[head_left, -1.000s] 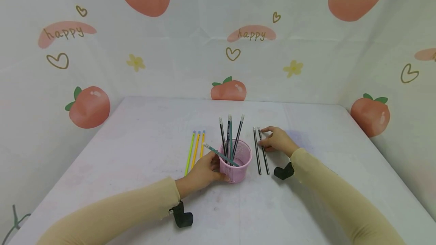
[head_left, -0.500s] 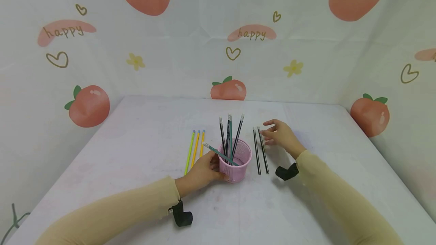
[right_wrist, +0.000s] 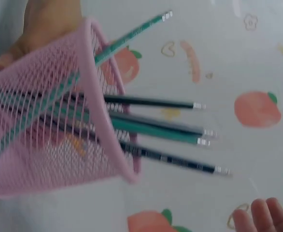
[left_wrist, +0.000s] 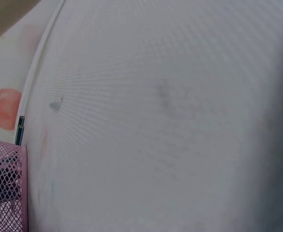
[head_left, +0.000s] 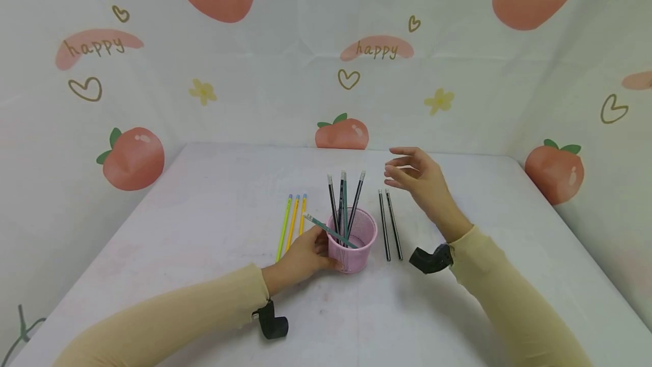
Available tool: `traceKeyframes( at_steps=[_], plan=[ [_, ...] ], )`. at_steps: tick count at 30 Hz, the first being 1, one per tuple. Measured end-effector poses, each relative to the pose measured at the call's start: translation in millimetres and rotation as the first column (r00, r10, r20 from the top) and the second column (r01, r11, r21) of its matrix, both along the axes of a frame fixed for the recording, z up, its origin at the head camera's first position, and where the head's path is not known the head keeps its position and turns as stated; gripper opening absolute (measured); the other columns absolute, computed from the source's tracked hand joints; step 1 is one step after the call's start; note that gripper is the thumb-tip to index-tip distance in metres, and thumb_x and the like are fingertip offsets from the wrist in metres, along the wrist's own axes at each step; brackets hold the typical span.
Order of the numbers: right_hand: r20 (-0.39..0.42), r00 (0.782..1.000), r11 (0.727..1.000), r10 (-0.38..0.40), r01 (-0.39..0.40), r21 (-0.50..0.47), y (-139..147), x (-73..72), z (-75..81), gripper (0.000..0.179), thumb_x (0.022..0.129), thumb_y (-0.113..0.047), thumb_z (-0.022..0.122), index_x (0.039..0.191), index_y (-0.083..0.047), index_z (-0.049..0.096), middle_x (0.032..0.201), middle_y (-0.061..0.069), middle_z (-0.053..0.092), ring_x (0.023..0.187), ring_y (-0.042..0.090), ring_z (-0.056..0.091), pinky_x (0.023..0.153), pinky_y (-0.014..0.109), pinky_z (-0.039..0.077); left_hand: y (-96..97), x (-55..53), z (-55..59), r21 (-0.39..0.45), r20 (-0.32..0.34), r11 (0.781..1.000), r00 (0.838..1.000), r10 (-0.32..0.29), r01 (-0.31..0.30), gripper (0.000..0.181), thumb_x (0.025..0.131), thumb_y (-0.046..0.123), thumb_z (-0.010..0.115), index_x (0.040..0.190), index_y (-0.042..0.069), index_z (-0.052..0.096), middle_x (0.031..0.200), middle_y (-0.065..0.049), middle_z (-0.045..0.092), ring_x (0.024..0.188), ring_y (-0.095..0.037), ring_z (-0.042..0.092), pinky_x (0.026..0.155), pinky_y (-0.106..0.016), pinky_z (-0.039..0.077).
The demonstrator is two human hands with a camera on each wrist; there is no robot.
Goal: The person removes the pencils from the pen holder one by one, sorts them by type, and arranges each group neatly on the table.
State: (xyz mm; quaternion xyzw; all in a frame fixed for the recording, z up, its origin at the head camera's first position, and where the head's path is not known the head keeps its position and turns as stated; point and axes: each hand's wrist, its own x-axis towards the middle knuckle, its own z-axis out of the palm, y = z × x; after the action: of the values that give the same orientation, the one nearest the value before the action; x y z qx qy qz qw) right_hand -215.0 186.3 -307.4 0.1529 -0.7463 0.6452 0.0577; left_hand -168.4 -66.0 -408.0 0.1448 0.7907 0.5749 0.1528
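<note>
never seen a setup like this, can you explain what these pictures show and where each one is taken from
There's no robot here, just a person's two bare hands. One camera sits on the head, looking forward and down; each wrist wears another, seemingly the black devices below the sleeves. The left-wrist picture shows mostly the white table; the right-wrist one shows the cup sideways.

The left hand grips a pink mesh cup containing three black pencils and two green pencils. On the table, a lime-green pencil and two yellow pencils lie left of the cup, with two loose black pencils to its right. The right hand is raised near their eraser ends, holding nothing.
</note>
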Motion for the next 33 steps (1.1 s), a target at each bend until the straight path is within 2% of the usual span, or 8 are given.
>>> traceKeyframes(
  at_steps=[4,8,13,20,23,27,33],
  plan=[
    [-0.102,0.994,0.999,0.04,-0.038,0.019,-13,7.2,3.5,0.043,0.091,-0.005,0.065,0.132,-0.002,0.05,0.108,0.007,0.061,0.094,0.013,0.067,0.084,0.027,0.059,-0.3,-0.8,-1.1,-0.004,-0.008,1.0,1.0,-0.007,0.007,0.073,0.072,-0.001,0.082,0.135,0.001,0.046,0.128,-0.016,0.058,0.124,-0.033,0.055,0.106,-0.04,0.047],
    [-0.141,0.988,0.991,0.064,-0.046,0.129,-25,13.8,3.1,0.045,0.09,-0.007,0.067,0.133,-0.008,0.051,0.113,0.007,0.063,0.101,0.016,0.066,0.084,0.026,0.058,-0.7,-1.5,-2.1,0.004,-0.003,1.0,1.0,-0.008,0.008,0.074,0.072,0.0,0.082,0.136,0.002,0.046,0.129,-0.015,0.058,0.124,-0.032,0.055,0.107,-0.041,0.046],
    [-0.113,0.986,0.973,0.123,-0.098,0.209,-40,20.3,-1.2,0.047,0.09,-0.012,0.068,0.135,-0.014,0.052,0.118,0.011,0.062,0.107,0.022,0.064,0.084,0.029,0.058,-0.7,-1.4,-1.4,0.017,0.0,1.0,1.0,-0.009,0.009,0.073,0.072,0.0,0.082,0.135,0.002,0.046,0.129,-0.016,0.058,0.124,-0.032,0.056,0.106,-0.041,0.047],
    [-0.042,0.985,0.949,0.166,-0.148,0.277,-58,23.3,-16.0,0.048,0.089,-0.017,0.071,0.133,-0.021,0.054,0.115,0.007,0.062,0.1,0.019,0.065,0.087,0.034,0.058,-0.8,-0.4,0.5,0.021,0.004,1.0,1.0,-0.014,0.014,0.072,0.073,0.0,0.081,0.135,0.0,0.045,0.13,-0.017,0.058,0.124,-0.033,0.056,0.106,-0.042,0.047],
    [-0.01,0.985,0.94,0.173,-0.162,0.302,-63,23.8,-19.8,0.049,0.088,-0.015,0.071,0.134,-0.02,0.053,0.115,0.012,0.061,0.098,0.02,0.065,0.088,0.035,0.058,-0.6,-0.5,0.0,0.019,-0.001,1.0,1.0,-0.015,0.015,0.073,0.073,-0.002,0.081,0.136,-0.001,0.044,0.131,-0.019,0.057,0.124,-0.035,0.055,0.106,-0.042,0.047],
    [0.011,0.987,0.93,0.162,-0.156,0.332,-67,23.4,-22.2,0.049,0.088,-0.014,0.071,0.134,-0.015,0.053,0.111,0.014,0.061,0.094,0.019,0.065,0.082,0.032,0.059,-0.7,-0.2,0.4,0.037,-0.001,0.999,1.0,-0.021,0.021,0.073,0.073,-0.004,0.079,0.136,-0.003,0.043,0.131,-0.02,0.057,0.124,-0.036,0.055,0.105,-0.043,0.048],
    [-0.023,0.991,0.913,0.134,-0.114,0.393,-72,21.5,-26.1,0.046,0.086,-0.012,0.072,0.129,-0.011,0.056,0.097,0.004,0.061,0.082,0.014,0.064,0.071,0.024,0.058,-0.6,0.6,1.7,0.029,-0.006,0.999,1.0,-0.012,0.012,0.073,0.073,-0.003,0.08,0.137,-0.002,0.043,0.131,-0.019,0.057,0.123,-0.035,0.055,0.105,-0.042,0.048]
  ],
)
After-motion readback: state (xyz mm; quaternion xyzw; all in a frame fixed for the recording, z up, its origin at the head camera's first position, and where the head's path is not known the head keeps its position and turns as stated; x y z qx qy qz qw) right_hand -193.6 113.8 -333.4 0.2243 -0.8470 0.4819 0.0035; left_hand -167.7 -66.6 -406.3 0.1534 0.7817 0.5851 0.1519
